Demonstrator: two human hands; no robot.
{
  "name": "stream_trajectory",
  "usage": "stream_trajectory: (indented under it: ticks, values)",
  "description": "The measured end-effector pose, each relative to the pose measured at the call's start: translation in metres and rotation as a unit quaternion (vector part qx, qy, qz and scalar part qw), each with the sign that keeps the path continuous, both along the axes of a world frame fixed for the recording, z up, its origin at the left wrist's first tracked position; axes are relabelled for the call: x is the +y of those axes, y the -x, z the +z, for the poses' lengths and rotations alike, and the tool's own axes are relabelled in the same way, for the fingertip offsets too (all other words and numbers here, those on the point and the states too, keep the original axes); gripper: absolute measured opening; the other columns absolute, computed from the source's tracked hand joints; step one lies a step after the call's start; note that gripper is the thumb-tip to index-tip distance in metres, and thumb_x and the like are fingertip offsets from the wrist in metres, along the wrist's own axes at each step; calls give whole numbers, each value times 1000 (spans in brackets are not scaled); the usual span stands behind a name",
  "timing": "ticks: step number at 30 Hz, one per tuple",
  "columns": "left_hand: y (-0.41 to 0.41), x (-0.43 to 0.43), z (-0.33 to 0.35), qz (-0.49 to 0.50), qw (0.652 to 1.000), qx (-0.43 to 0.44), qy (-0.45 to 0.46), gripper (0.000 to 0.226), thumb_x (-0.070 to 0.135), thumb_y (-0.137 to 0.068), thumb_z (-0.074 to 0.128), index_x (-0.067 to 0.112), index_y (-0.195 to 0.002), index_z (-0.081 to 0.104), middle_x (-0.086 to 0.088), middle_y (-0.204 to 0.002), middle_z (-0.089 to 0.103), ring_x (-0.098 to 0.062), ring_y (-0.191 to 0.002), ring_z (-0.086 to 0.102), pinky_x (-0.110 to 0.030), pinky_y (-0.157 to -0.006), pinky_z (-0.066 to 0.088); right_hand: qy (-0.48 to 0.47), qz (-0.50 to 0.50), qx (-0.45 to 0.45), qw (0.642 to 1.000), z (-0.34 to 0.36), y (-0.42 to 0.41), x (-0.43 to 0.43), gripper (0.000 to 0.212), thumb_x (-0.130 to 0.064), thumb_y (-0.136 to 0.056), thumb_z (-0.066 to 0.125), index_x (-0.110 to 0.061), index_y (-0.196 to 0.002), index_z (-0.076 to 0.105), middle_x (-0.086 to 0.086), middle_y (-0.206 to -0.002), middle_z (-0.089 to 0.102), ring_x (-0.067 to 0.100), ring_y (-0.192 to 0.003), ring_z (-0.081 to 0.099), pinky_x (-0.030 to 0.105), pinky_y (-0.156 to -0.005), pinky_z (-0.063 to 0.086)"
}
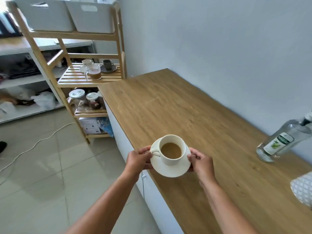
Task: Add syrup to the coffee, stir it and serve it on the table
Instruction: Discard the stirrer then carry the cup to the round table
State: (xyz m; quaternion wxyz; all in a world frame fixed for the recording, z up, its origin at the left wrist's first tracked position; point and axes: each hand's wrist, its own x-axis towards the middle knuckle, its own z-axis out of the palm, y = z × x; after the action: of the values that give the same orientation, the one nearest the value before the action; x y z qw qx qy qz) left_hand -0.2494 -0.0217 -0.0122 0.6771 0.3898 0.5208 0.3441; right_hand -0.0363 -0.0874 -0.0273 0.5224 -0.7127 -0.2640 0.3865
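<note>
Both hands, left (137,159) and right (201,163), grip clenched on saucer (170,171) bearing cup (171,149), above surface (194,115) edge.

The cup (171,149) and saucer (170,169) look like smooth cream china with a soft shine, and the table (194,115) has a smooth matt top of light brown wood with streaky grain. The bottle (278,142) is clear and shiny, maybe glass though it is too blurry to be sure, with a paper label, and the floor (42,166) is pale glossy tile. The rack (91,78) is bare light wood with slats, holding a clear shiny jug (93,72), jars (84,100) with metal-looking lids, and grey matt plastic bins (67,14).
</note>
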Motion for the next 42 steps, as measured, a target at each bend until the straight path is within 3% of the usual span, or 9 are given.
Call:
stream_trajectory:
  ticks: [3, 11, 14, 19, 26, 30, 34, 40, 42]
  values:
    - [55, 2, 2, 33, 999, 6, -8, 26, 0, -92, 60, 8, -111, 75, -9, -81, 77, -18, -64, 73, -31, -58, 61, 2, 44, -5, 999, 5, 49, 18, 31, 2, -91, 57, -8, -119, 67, 17, -98, 74, 21, -72, 66, 26, -47, 55]
    - [215, -7, 10, 127, 992, 1, -18, 29, -2, -91, 57, 10, -109, 76, -10, -84, 78, -18, -65, 73, -35, -60, 62, -4, 157, -27, 987, 11, 203, 52, 32, 0, -90, 58, -7, -121, 66, 14, -96, 73, 23, -74, 66, 27, -49, 54]
    - [278, -13, 8, 164, 986, 8, -22, 29, -1, -90, 58, 11, -109, 76, -8, -81, 78, -17, -62, 72, -37, -66, 64, -17, 192, -37, 981, 10, 267, 62, 32, 0, -91, 58, -8, -120, 66, 8, -103, 70, 25, -84, 68, 29, -52, 55]
    - [374, -29, 8, 225, 974, 3, -26, 26, 0, -91, 59, 11, -109, 75, -6, -77, 78, -16, -60, 72, -33, -60, 62, -29, 258, -44, 965, -2, 365, 76, 36, -4, -91, 60, -12, -125, 65, 8, -120, 69, 30, -100, 67, 37, -62, 62]
    - [471, -54, 12, 306, 952, 5, -22, 24, 2, -91, 61, 14, -105, 76, -7, -81, 77, -19, -64, 70, -35, -63, 62, -27, 355, -15, 935, 4, 473, 89, 35, -7, -91, 60, -16, -125, 65, 6, -117, 71, 27, -97, 69, 44, -69, 63]
    - [525, -68, 11, 375, 927, -1, -22, 23, 0, -91, 61, 16, -99, 75, -3, -75, 78, -16, -59, 71, -33, -60, 62, -25, 414, 2, 910, 9, 540, 97, 35, -1, -90, 58, -12, -122, 67, 8, -109, 74, 25, -90, 69, 44, -67, 62]
    - [575, -80, 4, 444, 896, -2, -15, 22, 0, -91, 62, 17, -97, 74, -3, -75, 78, -16, -58, 71, -32, -58, 62, -12, 477, 24, 878, 7, 606, 112, 34, 3, -90, 56, -8, -121, 67, 12, -102, 74, 19, -77, 66, 32, -55, 60]
    - [641, -85, 0, 536, 844, 12, -4, 24, -2, -91, 61, 18, -98, 73, -5, -75, 77, -17, -59, 71, -34, -60, 63, 0, 555, 29, 831, -3, 702, 141, 34, 1, -90, 58, -12, -120, 68, 6, -89, 76, 18, -72, 64, 42, -66, 59]
    - [662, -85, 0, 564, 825, 14, 0, 26, -2, -90, 60, 19, -97, 74, -4, -75, 77, -18, -59, 70, -35, -61, 63, 0, 585, 37, 810, -3, 737, 151, 33, 2, -91, 57, -13, -117, 70, 4, -82, 75, 18, -70, 63, 40, -63, 58]
